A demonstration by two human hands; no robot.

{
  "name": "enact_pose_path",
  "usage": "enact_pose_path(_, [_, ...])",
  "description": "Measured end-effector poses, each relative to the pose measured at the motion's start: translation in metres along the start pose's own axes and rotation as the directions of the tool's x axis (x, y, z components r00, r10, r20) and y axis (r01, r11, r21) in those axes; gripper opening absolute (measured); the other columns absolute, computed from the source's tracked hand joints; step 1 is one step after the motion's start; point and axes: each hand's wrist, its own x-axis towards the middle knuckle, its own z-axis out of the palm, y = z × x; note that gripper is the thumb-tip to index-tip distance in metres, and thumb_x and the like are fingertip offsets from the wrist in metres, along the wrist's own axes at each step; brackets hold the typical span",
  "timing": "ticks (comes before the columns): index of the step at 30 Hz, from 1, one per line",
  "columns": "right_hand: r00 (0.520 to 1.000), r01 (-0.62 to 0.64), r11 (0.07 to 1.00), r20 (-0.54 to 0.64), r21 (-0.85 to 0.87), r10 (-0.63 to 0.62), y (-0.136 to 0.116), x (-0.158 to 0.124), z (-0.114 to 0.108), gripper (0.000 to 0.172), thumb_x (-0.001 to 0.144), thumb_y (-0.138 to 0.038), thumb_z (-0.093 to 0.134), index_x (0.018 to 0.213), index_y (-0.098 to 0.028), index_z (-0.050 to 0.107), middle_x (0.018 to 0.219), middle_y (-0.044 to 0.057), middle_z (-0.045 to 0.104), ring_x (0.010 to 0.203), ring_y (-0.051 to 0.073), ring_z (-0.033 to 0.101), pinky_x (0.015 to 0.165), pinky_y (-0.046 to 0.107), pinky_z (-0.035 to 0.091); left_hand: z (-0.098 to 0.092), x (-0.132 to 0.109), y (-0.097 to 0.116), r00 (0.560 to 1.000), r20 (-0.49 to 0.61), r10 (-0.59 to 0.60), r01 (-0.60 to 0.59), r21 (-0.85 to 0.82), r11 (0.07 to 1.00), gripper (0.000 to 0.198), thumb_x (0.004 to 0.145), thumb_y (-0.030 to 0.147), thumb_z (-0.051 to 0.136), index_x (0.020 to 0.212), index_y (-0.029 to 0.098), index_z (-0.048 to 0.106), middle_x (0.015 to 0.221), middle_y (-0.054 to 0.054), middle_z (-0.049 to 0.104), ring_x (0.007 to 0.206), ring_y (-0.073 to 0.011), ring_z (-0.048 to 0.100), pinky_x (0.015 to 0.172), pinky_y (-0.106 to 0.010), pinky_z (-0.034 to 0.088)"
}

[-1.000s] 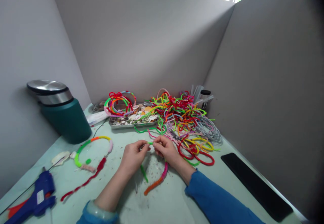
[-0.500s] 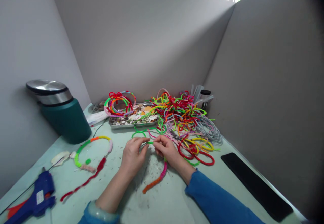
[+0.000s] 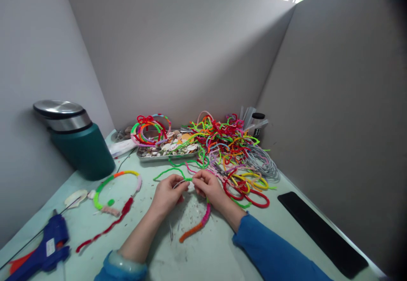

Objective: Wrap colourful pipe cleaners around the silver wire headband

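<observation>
Between my two hands is a thin wire with green pipe cleaner (image 3: 188, 179) wound on it. My left hand (image 3: 168, 193) pinches the wire just left of the green winding. My right hand (image 3: 208, 186) pinches the wound part on the other side. From the winding, a loose green tail (image 3: 168, 171) stretches left above my left hand. Below my right hand the wrapped piece curves down, with a pink section (image 3: 206, 214) and an orange end (image 3: 190, 232) lying over the table.
A teal bottle (image 3: 81, 149) and blue glue gun (image 3: 52, 240) stand at left, near a colourful ring (image 3: 102, 185) with a red tail. Behind are a metal tray (image 3: 165, 158) of shells and piled pipe cleaners (image 3: 222, 132). A black strip (image 3: 321, 232) lies right.
The green tail now sticks out to the left above my left hand. My left hand has shifted slightly, and more of the thin wire shows. My right hand has barely moved.
</observation>
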Motion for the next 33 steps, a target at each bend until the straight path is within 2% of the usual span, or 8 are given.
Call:
enact_pose_path(6, [1.000,-0.002,1.000,-0.005,0.003,0.002,0.0013,0.0000,-0.0005,0.013,0.074,-0.028,0.058,0.073,-0.017,0.051,0.047,-0.007,0.047,0.040,0.005,0.038,0.038,0.016,0.026,0.0010,-0.0004,0.0043,1.000,0.022,0.003,0.000,-0.142,0.990,0.027,0.066,0.039,0.063,0.078,0.016,0.054,0.059,0.003,0.060,0.036,-0.0075,0.047,0.036,-0.019,0.035])
enact_pose_path(10, [1.000,0.002,1.000,0.003,0.001,-0.002,0.0003,-0.0005,-0.0005,0.013,0.074,-0.027,0.057,0.073,-0.017,0.051,0.047,-0.007,0.047,0.040,0.005,0.039,0.038,0.016,0.026,0.0003,0.0005,0.0032,1.000,-0.013,0.025,-0.026,-0.102,0.994,0.022,0.067,0.035,0.062,0.075,0.015,0.057,0.052,0.005,0.053,0.038,-0.0077,0.047,0.038,-0.018,0.035])
enact_pose_path(15, [1.000,0.004,1.000,0.013,-0.001,-0.004,-0.0016,-0.0009,-0.0001,0.013,0.074,-0.028,0.058,0.072,-0.017,0.051,0.047,-0.007,0.048,0.039,0.005,0.038,0.038,0.016,0.026,-0.0012,0.0007,0.0019,0.998,-0.037,0.049,-0.051,-0.048,0.998,0.020,0.068,0.034,0.062,0.074,0.015,0.059,0.055,0.004,0.054,0.041,-0.0074,0.047,0.041,-0.018,0.035])
enact_pose_path(21, [1.000,0.002,1.000,0.019,0.011,-0.002,0.0014,-0.0002,-0.0005,0.014,0.074,-0.028,0.058,0.072,-0.017,0.050,0.047,-0.007,0.048,0.039,0.005,0.039,0.038,0.016,0.026,0.0008,-0.0001,0.0077,0.998,-0.032,0.046,-0.049,-0.109,0.993,0.021,0.068,0.032,0.062,0.077,0.016,0.054,0.054,0.006,0.051,0.040,-0.0068,0.046,0.040,-0.018,0.036])
enact_pose_path(30, [1.000,-0.008,1.000,0.016,-0.004,0.008,0.0019,0.0004,-0.0016,0.013,0.076,-0.028,0.055,0.074,-0.017,0.050,0.047,-0.007,0.047,0.038,0.005,0.036,0.038,0.017,0.025,-0.0006,-0.0017,0.0067,0.992,-0.003,0.126,-0.126,-0.096,0.987,0.017,0.072,0.030,0.057,0.081,0.015,0.057,0.066,0.002,0.058,0.044,-0.0082,0.051,0.044,-0.020,0.041])
enact_pose_path(33, [0.999,0.034,0.998,0.002,-0.048,-0.034,0.0041,0.0012,-0.0009,0.013,0.076,-0.029,0.057,0.078,-0.017,0.051,0.050,-0.007,0.047,0.041,0.006,0.037,0.040,0.018,0.027,-0.0008,-0.0016,0.0070,0.992,-0.012,0.122,-0.123,-0.084,0.989,0.016,0.072,0.029,0.057,0.080,0.015,0.058,0.068,0.001,0.059,0.043,-0.0079,0.051,0.043,-0.020,0.041])
